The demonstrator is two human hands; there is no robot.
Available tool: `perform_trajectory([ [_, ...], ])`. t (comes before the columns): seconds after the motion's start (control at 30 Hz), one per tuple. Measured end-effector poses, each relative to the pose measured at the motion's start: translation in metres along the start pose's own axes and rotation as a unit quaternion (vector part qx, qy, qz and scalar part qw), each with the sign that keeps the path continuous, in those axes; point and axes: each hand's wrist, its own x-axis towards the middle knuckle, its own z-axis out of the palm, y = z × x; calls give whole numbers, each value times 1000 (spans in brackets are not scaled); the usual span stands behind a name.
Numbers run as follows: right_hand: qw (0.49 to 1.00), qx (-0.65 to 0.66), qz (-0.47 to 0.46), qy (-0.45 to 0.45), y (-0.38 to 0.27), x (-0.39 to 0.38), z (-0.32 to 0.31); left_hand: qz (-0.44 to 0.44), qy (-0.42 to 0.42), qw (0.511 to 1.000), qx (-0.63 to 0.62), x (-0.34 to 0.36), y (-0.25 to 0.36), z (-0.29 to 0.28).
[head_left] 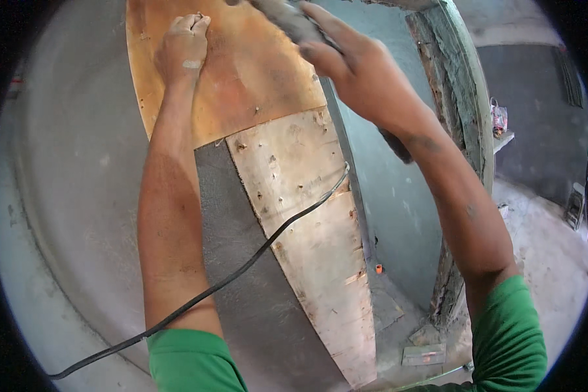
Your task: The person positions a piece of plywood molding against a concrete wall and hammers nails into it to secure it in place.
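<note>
My left hand (pixel 184 51) is closed in a pinch against the orange-brown wooden board (pixel 242 72). A thin dark tip at its fingertips looks like a nail (pixel 200 16). My right hand (pixel 366 72) grips what looks like a hammer (pixel 287 21), blurred by motion and raised at the top of the view. The butt of its dark handle (pixel 396 146) sticks out below my wrist, and its head is mostly cut off by the upper edge. Below the orange board is a paler wooden board (pixel 287 163), with several nail heads or holes.
A black cable (pixel 245 264) crosses my left forearm and runs up over the pale board. Grey plastered wall (pixel 78 163) lies on the left. To the right stands a rough, broken wall edge (pixel 447 98). A small orange object (pixel 379 268) and a flat grey piece (pixel 424 355) lie low down.
</note>
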Motion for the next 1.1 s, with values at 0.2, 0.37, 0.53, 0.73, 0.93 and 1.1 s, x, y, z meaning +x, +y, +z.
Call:
perform_trajectory([
  [0.2, 996, 58, 36, -51, -22, 41, 41, -2, -6, 1000, 23, -2, -7, -6],
  [0.37, 988, 2, 81, -135, -34, 57, 31, -21, -29, 998, 51, -2, -6, -7],
  [0.53, 991, 5, 95, -95, -42, 45, 39, 15, 1, 1000, 14, -1, -10, -2],
  [0.73, 997, 9, 20, -79, -32, 46, 30, 9, -23, 999, 41, 0, -15, -2],
  [0.93, 993, -19, 42, -105, -28, 58, 22, -37, -27, 998, 51, 2, -4, -2],
  [1.1, 999, -11, -8, -36, -32, 45, 29, -4, -8, 1000, 11, -3, -11, -6],
])
